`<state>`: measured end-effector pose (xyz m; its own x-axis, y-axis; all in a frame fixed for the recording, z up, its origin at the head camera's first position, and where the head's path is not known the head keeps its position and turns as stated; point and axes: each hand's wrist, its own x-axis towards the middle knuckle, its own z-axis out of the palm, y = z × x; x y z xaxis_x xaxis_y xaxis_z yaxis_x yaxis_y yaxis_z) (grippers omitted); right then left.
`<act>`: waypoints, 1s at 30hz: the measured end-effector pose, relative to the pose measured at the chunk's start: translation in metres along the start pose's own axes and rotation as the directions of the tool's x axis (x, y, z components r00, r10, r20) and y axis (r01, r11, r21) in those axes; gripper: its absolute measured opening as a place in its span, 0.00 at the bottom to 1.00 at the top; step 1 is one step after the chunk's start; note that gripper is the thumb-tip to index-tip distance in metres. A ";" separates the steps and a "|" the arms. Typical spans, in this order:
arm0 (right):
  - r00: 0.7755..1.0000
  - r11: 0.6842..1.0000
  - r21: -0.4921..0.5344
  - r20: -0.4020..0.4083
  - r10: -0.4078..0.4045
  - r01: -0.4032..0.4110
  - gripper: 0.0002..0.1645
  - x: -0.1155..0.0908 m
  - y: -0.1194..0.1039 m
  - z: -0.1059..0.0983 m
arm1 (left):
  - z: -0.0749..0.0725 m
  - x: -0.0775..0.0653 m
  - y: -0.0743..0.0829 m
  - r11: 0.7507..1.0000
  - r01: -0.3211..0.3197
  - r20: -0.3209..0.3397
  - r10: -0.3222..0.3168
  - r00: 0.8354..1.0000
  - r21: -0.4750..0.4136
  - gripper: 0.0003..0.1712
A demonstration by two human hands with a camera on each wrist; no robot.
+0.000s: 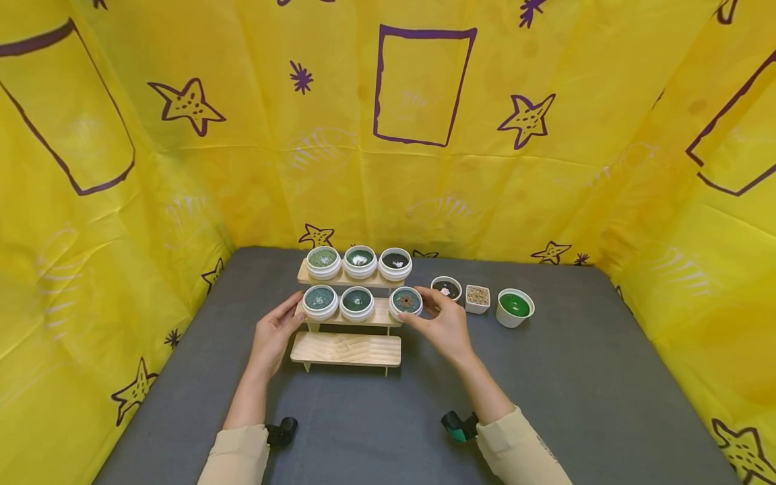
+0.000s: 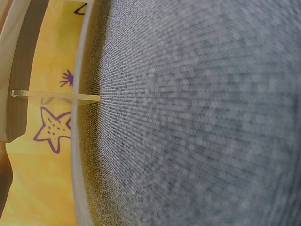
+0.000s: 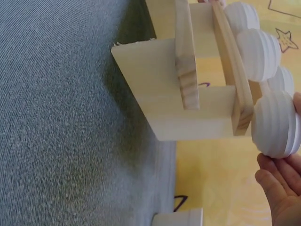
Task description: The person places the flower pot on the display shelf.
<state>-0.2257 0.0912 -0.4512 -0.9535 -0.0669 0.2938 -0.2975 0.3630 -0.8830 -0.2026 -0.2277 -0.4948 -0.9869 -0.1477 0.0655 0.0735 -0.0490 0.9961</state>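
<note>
A three-step wooden display stand (image 1: 347, 349) stands on the table, several white round cups on its upper two steps. My right hand (image 1: 445, 325) grips a white cup (image 1: 405, 302) with blue-grey contents and a brown spot, at the right end of the middle step. In the right wrist view, fingertips hold that ribbed cup (image 3: 276, 125) by its side. My left hand (image 1: 274, 339) holds the left end of the middle step, thumb in front, beside a cup with speckled teal contents (image 1: 320, 301). The left wrist view shows little of that hand.
Right of the stand are a dark-filled white cup (image 1: 446, 288), a small square dish of beige grains (image 1: 477, 298) and a white cup of green contents (image 1: 515, 307). Two dark-filled cups (image 1: 360, 261) (image 1: 395, 263) and a green-speckled cup (image 1: 323, 262) line the top step. Yellow cloth (image 1: 339, 182) surrounds the grey table (image 1: 576, 377).
</note>
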 end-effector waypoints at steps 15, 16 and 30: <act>0.999 0.999 -0.004 0.009 -0.039 0.039 0.32 0.002 -0.004 0.015 | -0.001 0.000 0.001 1.000 0.000 -0.002 0.000 1.000 0.002 0.31; 0.999 0.999 -0.005 0.009 -0.039 0.039 0.32 0.002 -0.004 0.015 | -0.001 0.000 0.001 1.000 -0.001 0.000 0.001 1.000 0.002 0.31; 0.999 0.999 -0.024 0.011 -0.032 0.032 0.31 0.002 -0.006 0.019 | -0.001 0.000 0.001 1.000 -0.011 0.003 0.011 1.000 -0.018 0.31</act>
<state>-0.2264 0.0715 -0.4518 -0.9440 -0.0885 0.3178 -0.3267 0.3826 -0.8642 -0.2023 -0.2285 -0.4941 -0.9865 -0.1449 0.0767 0.0869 -0.0648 0.9941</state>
